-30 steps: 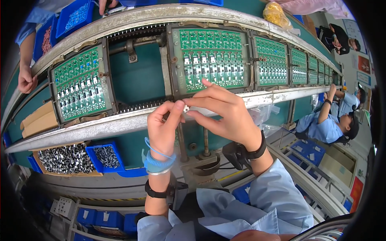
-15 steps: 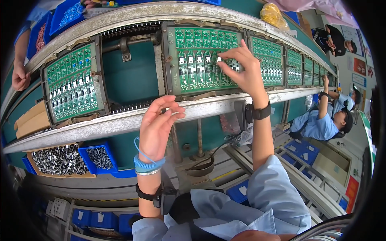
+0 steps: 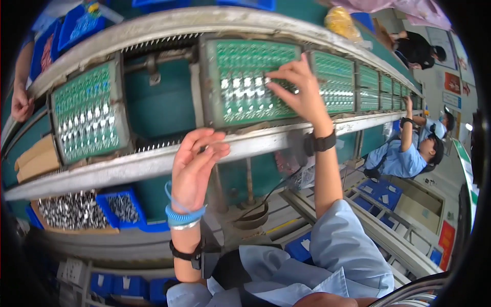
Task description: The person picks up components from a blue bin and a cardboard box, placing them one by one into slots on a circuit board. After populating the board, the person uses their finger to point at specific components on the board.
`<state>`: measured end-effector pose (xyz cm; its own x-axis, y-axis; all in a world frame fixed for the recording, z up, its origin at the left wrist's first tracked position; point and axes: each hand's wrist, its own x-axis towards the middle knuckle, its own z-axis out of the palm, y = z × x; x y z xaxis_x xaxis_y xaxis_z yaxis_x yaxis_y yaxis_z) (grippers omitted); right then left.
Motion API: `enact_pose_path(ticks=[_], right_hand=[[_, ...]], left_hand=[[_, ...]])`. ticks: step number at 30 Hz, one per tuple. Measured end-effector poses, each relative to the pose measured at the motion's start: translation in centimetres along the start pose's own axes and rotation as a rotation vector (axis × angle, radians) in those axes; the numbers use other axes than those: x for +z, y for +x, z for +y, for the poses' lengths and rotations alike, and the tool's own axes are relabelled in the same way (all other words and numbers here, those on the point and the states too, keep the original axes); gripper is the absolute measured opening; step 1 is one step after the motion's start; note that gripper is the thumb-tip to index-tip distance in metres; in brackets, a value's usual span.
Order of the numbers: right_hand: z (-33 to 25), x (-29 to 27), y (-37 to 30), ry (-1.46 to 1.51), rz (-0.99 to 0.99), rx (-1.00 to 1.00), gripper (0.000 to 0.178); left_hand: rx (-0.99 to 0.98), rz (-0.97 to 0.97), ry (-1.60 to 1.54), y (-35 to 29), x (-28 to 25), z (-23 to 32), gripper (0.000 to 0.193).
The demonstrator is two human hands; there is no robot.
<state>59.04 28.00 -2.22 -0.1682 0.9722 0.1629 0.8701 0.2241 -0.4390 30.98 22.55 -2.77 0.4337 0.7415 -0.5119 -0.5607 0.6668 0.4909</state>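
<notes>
My right hand (image 3: pixel 300 88) is over the green circuit board panel (image 3: pixel 255 108) in the middle frame on the rail. Its thumb and forefinger are pinched together at the row of silver-white parts, around a small white component (image 3: pixel 267 80) that is blurred and partly covered. Over the near rail, just off the panel's lower left corner, is my left hand (image 3: pixel 193 166), palm turned up and fingers curled together. Something small may be between those fingertips, but blur hides it. A blue coiled wrist strap (image 3: pixel 185 215) circles my left wrist.
Another panel (image 3: pixel 87 112) sits left, past an open gap; more continue right along the near metal rail (image 3: pixel 153 162). A cardboard tray of metal parts (image 3: pixel 74 211) and a blue bin (image 3: pixel 121 207) stand below it. Co-workers are at right; another person's hand (image 3: pixel 21 106) is far left.
The whole view has shifted slightly and blurred. My right fingertips have come a little down and left, close against the panel. My left hand keeps its curled pose by the rail.
</notes>
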Motion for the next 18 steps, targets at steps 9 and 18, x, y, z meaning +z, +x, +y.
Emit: enact_pose_path(ticks=[9, 18], right_hand=[[1.9, -3.8, 0.3, 0.137, 0.033, -0.023, 0.016], [1.3, -4.6, 0.3, 0.199, 0.024, -0.011, 0.015]], left_hand=[[0.032, 0.030, 0.025, -0.3, 3.9, 0.7, 0.039], [0.037, 0.044, 0.026, -1.3, 5.2, 1.1, 0.037]])
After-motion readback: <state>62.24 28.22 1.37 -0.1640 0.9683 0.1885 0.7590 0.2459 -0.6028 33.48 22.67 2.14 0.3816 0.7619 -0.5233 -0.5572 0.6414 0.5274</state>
